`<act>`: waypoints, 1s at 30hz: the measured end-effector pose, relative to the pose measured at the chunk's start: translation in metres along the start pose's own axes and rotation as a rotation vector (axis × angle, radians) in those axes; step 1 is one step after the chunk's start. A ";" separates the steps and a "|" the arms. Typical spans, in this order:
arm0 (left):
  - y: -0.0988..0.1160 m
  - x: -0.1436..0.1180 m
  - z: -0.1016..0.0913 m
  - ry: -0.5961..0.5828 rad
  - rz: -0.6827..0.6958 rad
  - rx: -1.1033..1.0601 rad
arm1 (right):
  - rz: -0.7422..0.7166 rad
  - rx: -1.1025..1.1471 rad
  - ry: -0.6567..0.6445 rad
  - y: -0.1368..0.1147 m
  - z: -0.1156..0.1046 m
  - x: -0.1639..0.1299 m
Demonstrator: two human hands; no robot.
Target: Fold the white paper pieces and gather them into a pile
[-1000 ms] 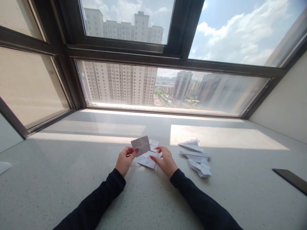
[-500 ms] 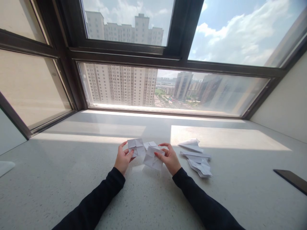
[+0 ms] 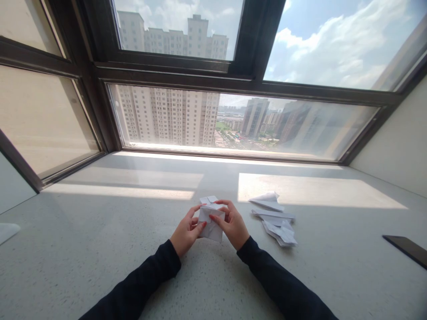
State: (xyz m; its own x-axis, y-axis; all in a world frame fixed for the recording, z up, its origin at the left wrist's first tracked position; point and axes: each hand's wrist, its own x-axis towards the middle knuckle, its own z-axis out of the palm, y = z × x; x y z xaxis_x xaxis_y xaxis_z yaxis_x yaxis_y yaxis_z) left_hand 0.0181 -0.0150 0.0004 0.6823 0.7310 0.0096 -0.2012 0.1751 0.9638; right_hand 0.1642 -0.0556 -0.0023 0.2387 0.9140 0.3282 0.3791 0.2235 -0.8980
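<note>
Folded white paper squares (image 3: 212, 231) are held together between both hands, just above the speckled counter. My left hand (image 3: 187, 231) grips their left side, its thumb on the near face and fingers bent behind. On the right edge, my right hand (image 3: 233, 226) pinches the paper with thumb and fingers. Behind these, another folded paper piece (image 3: 208, 199) shows its creased top; whether it is joined to the front squares I cannot tell. The fingers hide part of the paper.
Several folded white papers (image 3: 279, 226) lie in a loose pile right of my hands. A dark flat object (image 3: 407, 249) rests at the far right, and a white item (image 3: 8, 232) at the left edge. Dark-framed windows (image 3: 233, 155) border the back of the counter (image 3: 133, 249).
My left hand has moved right, bringing its paper square against the one in my right hand. The squares now overlap instead of being side by side. The loose pile stays put.
</note>
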 end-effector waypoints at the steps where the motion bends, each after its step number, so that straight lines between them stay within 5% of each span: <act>1: 0.000 0.000 0.000 0.000 0.017 0.008 | -0.014 -0.038 0.021 0.001 0.000 0.001; 6: 0.004 0.006 -0.012 0.173 0.130 0.063 | -0.021 -0.516 0.184 0.013 -0.005 0.016; 12: 0.006 0.014 -0.028 0.367 0.163 0.154 | 0.158 -0.813 0.128 0.033 -0.001 0.037; 19: -0.002 0.018 -0.039 0.428 0.207 0.206 | 0.153 -0.558 0.162 0.026 -0.001 0.034; 27: 0.000 0.010 -0.022 0.240 0.179 0.069 | 0.072 0.208 0.142 -0.007 0.004 0.008; 30: -0.001 0.008 -0.015 0.237 0.140 0.005 | 0.126 0.354 0.233 -0.017 0.008 0.004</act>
State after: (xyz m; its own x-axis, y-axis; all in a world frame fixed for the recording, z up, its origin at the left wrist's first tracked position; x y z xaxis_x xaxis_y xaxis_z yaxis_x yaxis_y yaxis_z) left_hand 0.0133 0.0001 -0.0043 0.4647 0.8818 0.0806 -0.2782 0.0590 0.9587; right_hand 0.1517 -0.0528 0.0118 0.4738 0.8498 0.2310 0.0146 0.2546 -0.9669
